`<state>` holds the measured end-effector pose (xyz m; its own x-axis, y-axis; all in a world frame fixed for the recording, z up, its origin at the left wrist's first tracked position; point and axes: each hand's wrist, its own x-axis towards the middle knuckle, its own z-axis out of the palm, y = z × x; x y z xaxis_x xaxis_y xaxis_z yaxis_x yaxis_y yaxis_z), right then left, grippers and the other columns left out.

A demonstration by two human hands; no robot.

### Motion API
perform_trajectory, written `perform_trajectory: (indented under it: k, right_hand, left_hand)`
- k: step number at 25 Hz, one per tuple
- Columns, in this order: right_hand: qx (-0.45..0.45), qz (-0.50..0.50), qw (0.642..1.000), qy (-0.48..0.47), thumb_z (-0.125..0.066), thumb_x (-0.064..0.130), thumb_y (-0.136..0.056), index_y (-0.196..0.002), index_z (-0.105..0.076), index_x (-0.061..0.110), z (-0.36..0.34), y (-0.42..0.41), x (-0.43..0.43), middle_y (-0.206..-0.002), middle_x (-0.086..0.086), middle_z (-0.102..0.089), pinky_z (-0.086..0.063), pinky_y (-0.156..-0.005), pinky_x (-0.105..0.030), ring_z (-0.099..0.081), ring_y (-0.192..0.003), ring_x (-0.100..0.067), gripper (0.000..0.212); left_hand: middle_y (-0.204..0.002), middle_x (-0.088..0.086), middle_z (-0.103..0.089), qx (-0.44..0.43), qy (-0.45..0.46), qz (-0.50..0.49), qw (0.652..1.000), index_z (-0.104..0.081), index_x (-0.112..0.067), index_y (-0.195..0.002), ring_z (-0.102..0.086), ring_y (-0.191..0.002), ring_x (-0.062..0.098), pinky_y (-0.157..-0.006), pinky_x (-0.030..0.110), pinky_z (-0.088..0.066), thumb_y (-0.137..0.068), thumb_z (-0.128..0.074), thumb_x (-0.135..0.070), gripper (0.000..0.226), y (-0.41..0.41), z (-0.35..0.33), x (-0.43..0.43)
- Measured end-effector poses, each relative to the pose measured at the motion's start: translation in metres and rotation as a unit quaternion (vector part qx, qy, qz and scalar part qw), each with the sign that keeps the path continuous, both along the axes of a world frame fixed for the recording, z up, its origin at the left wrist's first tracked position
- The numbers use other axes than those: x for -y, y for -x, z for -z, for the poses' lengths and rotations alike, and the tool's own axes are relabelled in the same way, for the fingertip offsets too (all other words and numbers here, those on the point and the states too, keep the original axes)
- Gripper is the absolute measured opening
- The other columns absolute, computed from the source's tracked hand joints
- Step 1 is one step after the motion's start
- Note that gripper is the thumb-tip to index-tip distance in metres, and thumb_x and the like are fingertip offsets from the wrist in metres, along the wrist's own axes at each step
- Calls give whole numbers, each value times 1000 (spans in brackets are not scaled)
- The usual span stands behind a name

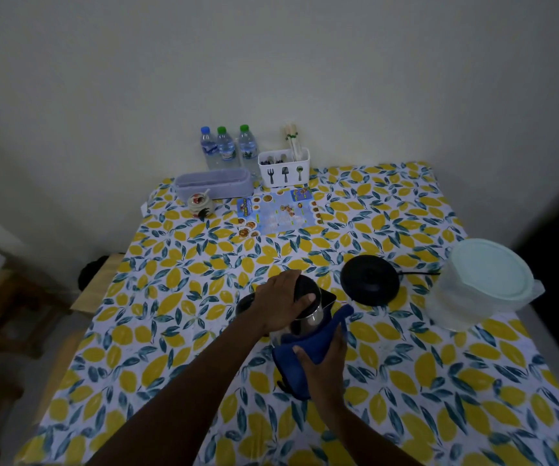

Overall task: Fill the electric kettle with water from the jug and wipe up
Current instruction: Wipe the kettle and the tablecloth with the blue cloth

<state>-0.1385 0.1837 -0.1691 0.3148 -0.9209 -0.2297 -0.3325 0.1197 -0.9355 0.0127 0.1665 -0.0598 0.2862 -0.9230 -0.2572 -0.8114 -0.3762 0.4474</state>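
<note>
Head view, looking down on a table covered by a lemon-and-leaf printed cloth. I read the stainless-steel electric kettle with black lid and handle standing near the table centre, off its round black power base, which lies flat just beside it at 2 o'clock, corded toward 3 o'clock.

Left hand: palm down on the kettle lid, fingers curled over the top, thumb on the spout side; it grips the kettle.

Right hand: closed around a dark blue cloth, pressing it against the kettle's steel wall on the near, 5 o'clock side. One end of the cloth stands up past the spout; the other hangs to the tabletop.

At 3 o'clock from the kettle, well apart, sits a translucent plastic container with a pale green lid. At 12 o'clock, along the wall: three clear water bottles, a white cutlery caddy, a lilac oblong box, a small painted ceramic jar and a printed menu sheet. I cannot tell the kettle's water level.
</note>
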Motion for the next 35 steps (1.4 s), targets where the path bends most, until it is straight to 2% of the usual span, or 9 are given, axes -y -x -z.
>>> perform_trajectory:
  k: [7,11,14,17,22,25,29,32,35]
  right_hand:
    - [37,84,994,59,-70,49,-77,-152,-12,21,-30,-36,-24,-160,-4,-14,-38,-108,-50,-23,-143,-28,99]
    - [-23,95,995,19,-75,50,-72,-152,-6,14,-8,-38,-29,-159,-10,-12,-36,-109,-53,-21,-142,-34,112]
    - [-11,89,994,-56,-79,46,-69,-152,0,15,15,-31,-33,-159,-10,-15,-35,-110,-54,-25,-142,-34,118]
    - [3,98,993,-70,-81,42,-69,-152,-2,18,22,-30,-31,-158,-9,-19,-37,-110,-50,-30,-140,-32,117]
    - [13,95,995,28,-68,60,-70,-151,-5,31,15,-29,-23,-160,8,-11,-27,-113,-39,-16,-145,-18,106]
    - [-29,64,995,76,-67,64,-69,-152,-4,27,15,-25,-14,-159,10,-9,-20,-111,-35,-12,-144,-13,110]
    - [-60,39,997,24,-77,50,-68,-152,-7,15,26,-14,-13,-158,-7,-21,-29,-115,-45,-26,-141,-26,114]
    - [-83,22,996,3,-82,31,-73,-150,-16,11,28,-3,-11,-145,-15,-42,-45,-102,-49,-48,-126,-33,103]
    - [-97,9,995,31,-78,22,-78,-144,-29,7,29,6,-8,-130,-16,-54,-51,-92,-48,-56,-113,-34,83]
  left_hand:
    - [-162,7,-11,-17,-45,40,998,-8,-17,-151,-16,-147,29,-117,53,-20,-97,-38,-52,71,-8,-2,3]
    - [-161,7,-12,-32,-33,41,998,-9,-18,-151,-18,-146,30,-115,54,-22,-98,-39,-51,70,-11,-1,4]
    - [-162,5,-10,-23,-38,41,998,-8,-20,-151,-16,-146,30,-115,55,-21,-97,-39,-52,70,-8,-1,3]
    - [-162,4,-10,-25,-32,33,999,-8,-21,-152,-16,-147,29,-116,54,-19,-97,-39,-52,70,-9,-1,2]
    - [-161,6,-14,-25,-18,31,999,-10,-18,-151,-19,-146,28,-116,51,-21,-98,-40,-49,69,-9,5,1]
    - [-160,8,-19,-22,3,24,999,-12,-17,-151,-22,-144,29,-115,51,-23,-97,-42,-48,68,-9,8,3]
    - [-161,7,-17,-19,10,34,999,-11,-17,-151,-18,-146,28,-117,48,-18,-97,-41,-49,69,-9,10,0]
    - [-159,6,-23,-38,82,21,996,-18,-15,-151,-21,-146,24,-119,45,-17,-96,-42,-51,70,-6,15,-10]
    - [-150,8,-41,-39,178,-7,983,-33,-14,-145,-37,-138,24,-114,46,-30,-93,-48,-54,67,-11,22,-30]
